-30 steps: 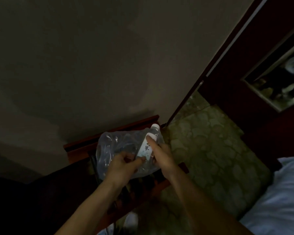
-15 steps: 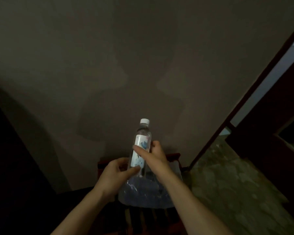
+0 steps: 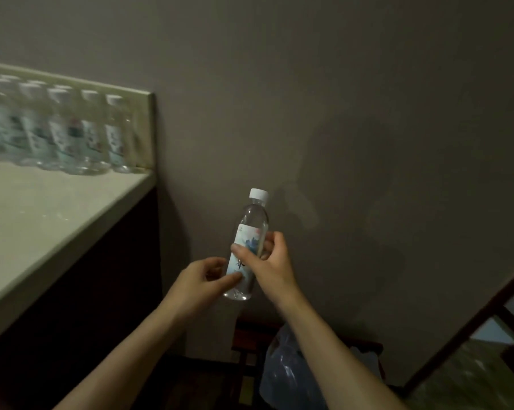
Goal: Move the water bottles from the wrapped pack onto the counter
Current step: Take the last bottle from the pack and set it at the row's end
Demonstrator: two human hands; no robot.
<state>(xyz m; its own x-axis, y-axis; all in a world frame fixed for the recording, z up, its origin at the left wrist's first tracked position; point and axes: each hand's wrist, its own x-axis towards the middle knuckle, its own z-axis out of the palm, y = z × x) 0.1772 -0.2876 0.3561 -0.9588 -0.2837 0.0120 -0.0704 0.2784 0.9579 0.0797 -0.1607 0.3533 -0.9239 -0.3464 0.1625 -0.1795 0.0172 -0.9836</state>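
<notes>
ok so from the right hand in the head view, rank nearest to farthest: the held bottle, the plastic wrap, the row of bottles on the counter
1. Held water bottle: gripped by the right hand, the left hand at its lower part.
2. Plastic wrap: below, on the dark wooden stand.
3. Row of bottles: far left, at the back of the counter.

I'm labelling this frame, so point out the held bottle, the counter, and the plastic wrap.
held bottle (image 3: 247, 232), head view, on its label.
counter (image 3: 42, 214), head view, on its bare top.
plastic wrap (image 3: 282, 377), head view, on its crumpled side below the right forearm.
</notes>
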